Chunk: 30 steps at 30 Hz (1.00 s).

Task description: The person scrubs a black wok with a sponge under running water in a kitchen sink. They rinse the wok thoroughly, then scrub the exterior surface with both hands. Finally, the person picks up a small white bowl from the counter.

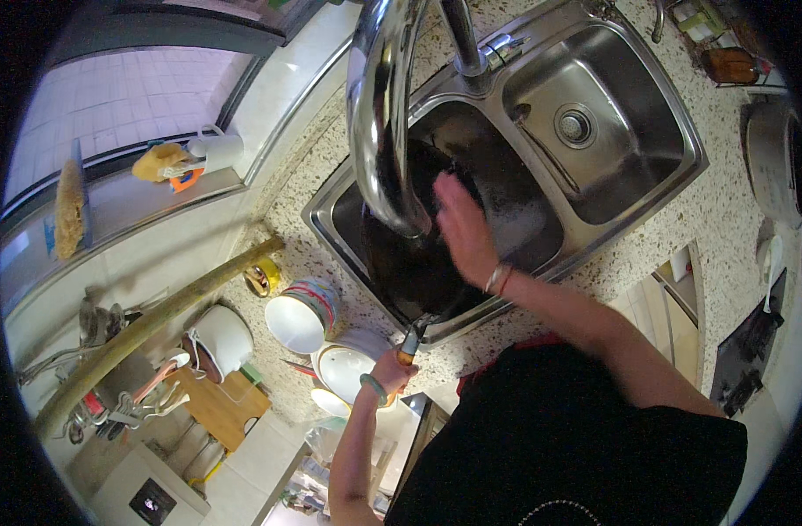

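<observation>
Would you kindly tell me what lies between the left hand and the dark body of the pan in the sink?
In the head view, a partly silvery handle spans that stretch, linking the left hand with the dark pan.

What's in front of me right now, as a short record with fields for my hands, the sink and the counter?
Left hand: gripping the handle of a dark pan
Right hand: open, blurred, over the pan; contact unclear
Pan location: left basin
Faucet: arched above left basin
Right basin: drain visible
Counter: bowls stacked left of sink
</observation>
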Available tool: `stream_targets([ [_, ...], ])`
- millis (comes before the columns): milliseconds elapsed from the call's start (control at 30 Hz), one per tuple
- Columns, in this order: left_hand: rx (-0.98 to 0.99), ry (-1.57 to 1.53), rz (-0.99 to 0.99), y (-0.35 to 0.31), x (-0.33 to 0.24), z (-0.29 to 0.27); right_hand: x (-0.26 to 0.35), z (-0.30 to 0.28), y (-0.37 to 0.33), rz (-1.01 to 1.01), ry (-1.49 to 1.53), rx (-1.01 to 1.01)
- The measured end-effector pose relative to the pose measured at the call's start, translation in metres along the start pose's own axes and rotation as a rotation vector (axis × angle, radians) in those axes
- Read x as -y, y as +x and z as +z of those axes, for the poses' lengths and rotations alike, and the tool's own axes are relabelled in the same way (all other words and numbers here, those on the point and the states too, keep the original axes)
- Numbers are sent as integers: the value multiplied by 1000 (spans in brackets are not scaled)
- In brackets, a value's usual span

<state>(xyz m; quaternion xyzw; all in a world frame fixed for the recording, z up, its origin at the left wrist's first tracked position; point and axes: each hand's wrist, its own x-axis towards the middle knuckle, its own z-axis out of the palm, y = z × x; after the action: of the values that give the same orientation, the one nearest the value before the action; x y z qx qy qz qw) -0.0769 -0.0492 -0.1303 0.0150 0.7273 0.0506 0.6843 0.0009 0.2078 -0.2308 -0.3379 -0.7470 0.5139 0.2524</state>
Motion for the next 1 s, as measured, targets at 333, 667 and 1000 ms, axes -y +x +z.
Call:
stream_targets([
  [333,-24,12,-2,2,-7,-2,-114,8,84,628,87,283],
  [667,-84,-5,-34,-6,-14,6,35,-3,-3,-66,-150,-23],
  [1000,-41,-5,23,3,-5,3,-59,14,70,338,60,28],
])
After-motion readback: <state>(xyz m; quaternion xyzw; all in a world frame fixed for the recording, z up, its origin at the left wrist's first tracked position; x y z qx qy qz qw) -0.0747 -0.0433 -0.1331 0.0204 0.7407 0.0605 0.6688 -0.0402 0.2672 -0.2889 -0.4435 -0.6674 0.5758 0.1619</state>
